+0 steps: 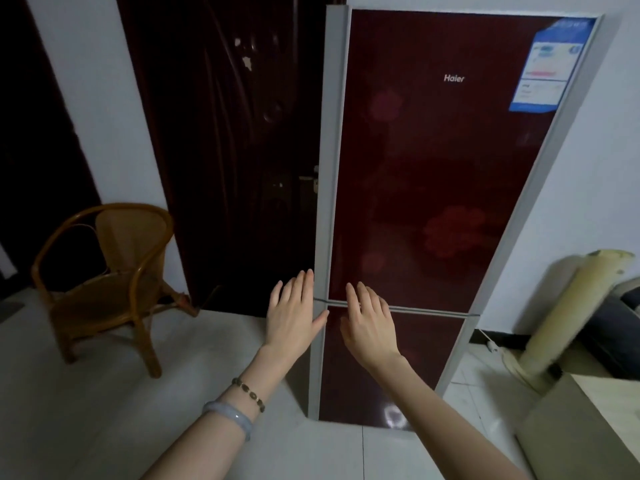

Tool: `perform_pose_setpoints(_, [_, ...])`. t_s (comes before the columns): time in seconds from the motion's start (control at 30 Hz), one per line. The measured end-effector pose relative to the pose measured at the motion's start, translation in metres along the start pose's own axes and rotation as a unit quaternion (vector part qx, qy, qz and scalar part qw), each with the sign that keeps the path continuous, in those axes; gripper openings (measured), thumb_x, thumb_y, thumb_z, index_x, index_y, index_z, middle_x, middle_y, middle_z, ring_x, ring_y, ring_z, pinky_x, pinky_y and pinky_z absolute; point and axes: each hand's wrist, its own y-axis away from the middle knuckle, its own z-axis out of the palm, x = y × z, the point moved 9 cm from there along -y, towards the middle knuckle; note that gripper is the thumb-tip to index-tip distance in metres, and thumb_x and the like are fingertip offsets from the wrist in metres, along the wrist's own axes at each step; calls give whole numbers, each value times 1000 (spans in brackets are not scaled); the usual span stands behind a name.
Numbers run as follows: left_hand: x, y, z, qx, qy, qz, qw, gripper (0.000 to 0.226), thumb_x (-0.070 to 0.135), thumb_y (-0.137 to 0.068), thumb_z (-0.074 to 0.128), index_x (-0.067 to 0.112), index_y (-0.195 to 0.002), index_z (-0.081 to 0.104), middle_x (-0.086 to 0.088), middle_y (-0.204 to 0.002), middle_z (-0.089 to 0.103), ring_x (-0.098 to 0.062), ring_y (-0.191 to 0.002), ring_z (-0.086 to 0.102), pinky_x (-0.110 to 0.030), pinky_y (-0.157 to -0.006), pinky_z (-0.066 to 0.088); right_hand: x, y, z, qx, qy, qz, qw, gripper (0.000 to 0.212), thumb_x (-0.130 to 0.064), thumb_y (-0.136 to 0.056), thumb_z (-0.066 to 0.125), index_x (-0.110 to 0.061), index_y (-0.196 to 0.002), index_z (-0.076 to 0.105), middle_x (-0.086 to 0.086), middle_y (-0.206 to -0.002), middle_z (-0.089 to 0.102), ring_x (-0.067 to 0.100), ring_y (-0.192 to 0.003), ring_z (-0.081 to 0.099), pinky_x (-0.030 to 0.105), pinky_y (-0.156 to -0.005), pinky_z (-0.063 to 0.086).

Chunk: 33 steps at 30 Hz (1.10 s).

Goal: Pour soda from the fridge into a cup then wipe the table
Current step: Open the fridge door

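Note:
A tall dark red fridge with grey side trim stands straight ahead, both its doors closed. A thin seam runs between the upper and lower door. My left hand is stretched out flat, fingers straight, in front of the fridge's left grey edge at the seam's height. My right hand is also flat with straight fingers, over the seam on the red door front. Neither hand holds anything. Whether the fingertips touch the fridge I cannot tell. No soda, cup or cloth is in view.
A wicker armchair stands at the left on the pale tiled floor. A dark wooden door is behind the fridge's left side. At the right are a rolled cream mat, a power strip cable and the corner of a pale table.

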Motion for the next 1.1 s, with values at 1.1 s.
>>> perform_pose_setpoints(1.1, [-61,-305,84,0,187,57,981,77,49,-92,47,10,-149,15,-8,-154,27,-20,-141,25,-34,-116,14,53,-280,65,55,90,0,994,77,-22,-75,66,-5,-143,33,20,-150,30,32,-139,28,48,-111,23])
